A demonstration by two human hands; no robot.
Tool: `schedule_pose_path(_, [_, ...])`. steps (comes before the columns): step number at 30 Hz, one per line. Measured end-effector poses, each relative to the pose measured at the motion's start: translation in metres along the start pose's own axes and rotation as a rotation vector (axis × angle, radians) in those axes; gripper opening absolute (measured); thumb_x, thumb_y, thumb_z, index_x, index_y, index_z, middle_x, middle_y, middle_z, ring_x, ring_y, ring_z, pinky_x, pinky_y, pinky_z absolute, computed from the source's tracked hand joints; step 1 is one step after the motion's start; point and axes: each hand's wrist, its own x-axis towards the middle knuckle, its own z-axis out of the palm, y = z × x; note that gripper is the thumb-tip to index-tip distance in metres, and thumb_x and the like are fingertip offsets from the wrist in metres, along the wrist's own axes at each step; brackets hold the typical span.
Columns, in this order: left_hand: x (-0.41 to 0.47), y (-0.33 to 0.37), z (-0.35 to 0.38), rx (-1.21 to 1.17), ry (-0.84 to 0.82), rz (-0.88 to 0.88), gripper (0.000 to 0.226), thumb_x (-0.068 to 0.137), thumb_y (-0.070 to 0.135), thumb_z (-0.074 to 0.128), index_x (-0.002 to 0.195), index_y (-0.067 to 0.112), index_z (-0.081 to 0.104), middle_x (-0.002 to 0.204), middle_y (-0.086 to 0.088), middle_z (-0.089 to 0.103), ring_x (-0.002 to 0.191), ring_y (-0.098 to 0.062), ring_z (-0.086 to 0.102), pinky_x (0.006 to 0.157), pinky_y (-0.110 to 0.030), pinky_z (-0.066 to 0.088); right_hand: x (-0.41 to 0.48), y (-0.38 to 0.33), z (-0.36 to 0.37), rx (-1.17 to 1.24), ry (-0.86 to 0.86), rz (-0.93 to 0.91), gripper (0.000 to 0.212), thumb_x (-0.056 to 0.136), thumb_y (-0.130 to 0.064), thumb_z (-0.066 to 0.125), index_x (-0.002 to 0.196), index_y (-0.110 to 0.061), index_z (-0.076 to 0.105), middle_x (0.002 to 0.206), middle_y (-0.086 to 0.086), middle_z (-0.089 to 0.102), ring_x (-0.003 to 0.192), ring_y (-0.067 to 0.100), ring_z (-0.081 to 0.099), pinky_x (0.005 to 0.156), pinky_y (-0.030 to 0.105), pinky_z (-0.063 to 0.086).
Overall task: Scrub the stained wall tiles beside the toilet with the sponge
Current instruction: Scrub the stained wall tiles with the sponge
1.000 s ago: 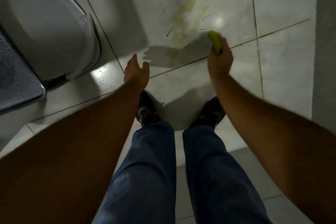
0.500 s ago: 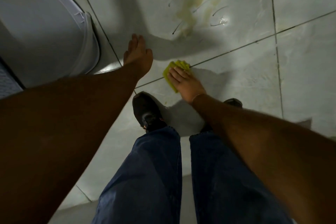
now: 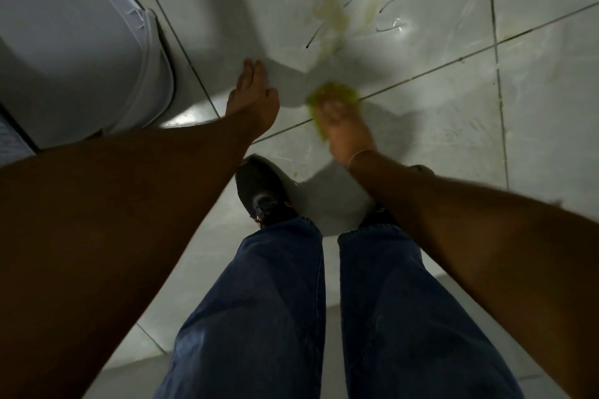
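Observation:
A yellow-green sponge point(image 3: 334, 94) is pressed flat against the pale wall tiles under my right hand point(image 3: 348, 131), right on a dark grout line. It is blurred by motion. Above it, a yellowish-brown stain point(image 3: 338, 10) with thin dark curved marks runs down the glossy tile. My left hand point(image 3: 254, 100) rests flat on the wall with its fingers straight, a hand's width left of the sponge, holding nothing.
The white toilet point(image 3: 81, 52) fills the upper left, close to my left forearm. My legs in blue jeans and a black shoe point(image 3: 262, 194) stand at the foot of the wall. Light glares off the tiles around the stain.
My right hand has brought the sponge down from beside the stain to the grout line below it and now rubs it there. My left hand has planted itself flat on the wall.

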Motion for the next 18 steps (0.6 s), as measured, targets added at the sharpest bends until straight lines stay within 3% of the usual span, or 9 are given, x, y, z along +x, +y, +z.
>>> schedule_pose_path(2, [-0.001, 0.006, 0.0, -0.009, 0.02, -0.007, 0.069, 0.103, 0.033, 0.037, 0.166, 0.015, 0.014, 0.176, -0.009, 0.003, 0.156, -0.037, 0.026, 0.126, -0.048, 0.027, -0.018, -0.027, 0.016, -0.138, -0.045, -0.381, 0.056, 0.098, -0.014, 0.028, 0.15, -0.006, 0.046, 0.157, 0.018, 0.043, 0.147, 0.032, 0.041, 0.122, 0.048, 0.034])
schedule_pose_path(3, [-0.001, 0.009, -0.001, -0.017, 0.021, -0.008, 0.069, 0.103, 0.032, 0.037, 0.166, 0.015, 0.014, 0.176, -0.01, 0.003, 0.158, -0.035, 0.023, 0.126, -0.047, 0.026, -0.029, -0.032, 0.021, -0.193, -0.105, -0.462, 0.057, 0.096, -0.015, 0.026, 0.142, -0.009, 0.058, 0.15, 0.014, 0.054, 0.139, 0.028, 0.052, 0.115, 0.043, 0.044])
schedule_pose_path(5, [-0.003, 0.014, -0.004, -0.037, 0.018, -0.012, 0.069, 0.104, 0.031, 0.036, 0.166, 0.015, 0.014, 0.176, -0.01, 0.003, 0.16, -0.032, 0.019, 0.127, -0.046, 0.023, -0.041, -0.026, 0.02, -0.24, -0.162, -0.513, 0.046, 0.093, -0.015, 0.04, 0.124, -0.016, 0.074, 0.132, 0.005, 0.07, 0.121, 0.02, 0.068, 0.097, 0.035, 0.059])
schedule_pose_path(7, [-0.004, 0.015, -0.007, -0.035, 0.022, -0.015, 0.068, 0.104, 0.031, 0.036, 0.167, 0.015, 0.014, 0.176, -0.009, 0.002, 0.16, -0.032, 0.018, 0.128, -0.046, 0.023, -0.038, -0.011, 0.017, -0.267, -0.104, -0.494, 0.039, 0.095, -0.013, 0.053, 0.13, -0.013, 0.069, 0.137, 0.009, 0.067, 0.126, 0.023, 0.065, 0.101, 0.038, 0.057])
schedule_pose_path(9, [-0.005, 0.014, -0.006, -0.023, 0.009, -0.004, 0.068, 0.105, 0.032, 0.035, 0.167, 0.016, 0.013, 0.177, -0.008, 0.002, 0.16, -0.033, 0.02, 0.128, -0.046, 0.023, -0.027, 0.015, 0.014, -0.23, -0.059, -0.387, 0.051, 0.105, -0.009, 0.041, 0.155, -0.01, 0.037, 0.162, 0.016, 0.034, 0.151, 0.031, 0.034, 0.123, 0.046, 0.031])
schedule_pose_path(11, [-0.006, 0.011, -0.002, -0.009, -0.006, 0.005, 0.068, 0.106, 0.034, 0.035, 0.167, 0.016, 0.011, 0.177, -0.007, 0.001, 0.159, -0.034, 0.021, 0.128, -0.047, 0.022, -0.018, 0.041, 0.003, -0.172, -0.115, -0.162, 0.061, 0.105, -0.004, 0.033, 0.162, -0.011, 0.012, 0.17, 0.014, 0.009, 0.158, 0.032, 0.009, 0.129, 0.047, 0.01])
schedule_pose_path(16, [-0.008, 0.012, 0.006, -0.026, -0.012, -0.026, 0.068, 0.106, 0.034, 0.035, 0.167, 0.016, 0.01, 0.177, -0.005, -0.001, 0.159, -0.032, 0.021, 0.128, -0.047, 0.022, 0.01, 0.064, -0.023, 0.018, 0.06, 0.516, 0.077, 0.094, 0.002, 0.043, 0.161, -0.002, 0.006, 0.168, 0.021, 0.006, 0.157, 0.037, 0.004, 0.128, 0.043, -0.001])
schedule_pose_path(18, [-0.011, 0.016, 0.006, -0.018, -0.018, -0.02, 0.068, 0.105, 0.035, 0.035, 0.167, 0.017, 0.01, 0.177, -0.005, -0.002, 0.159, -0.033, 0.021, 0.128, -0.047, 0.022, 0.022, 0.052, -0.026, 0.052, 0.098, 0.593, 0.073, 0.095, 0.001, 0.039, 0.16, 0.0, 0.006, 0.168, 0.021, 0.007, 0.156, 0.038, 0.006, 0.128, 0.044, 0.0])
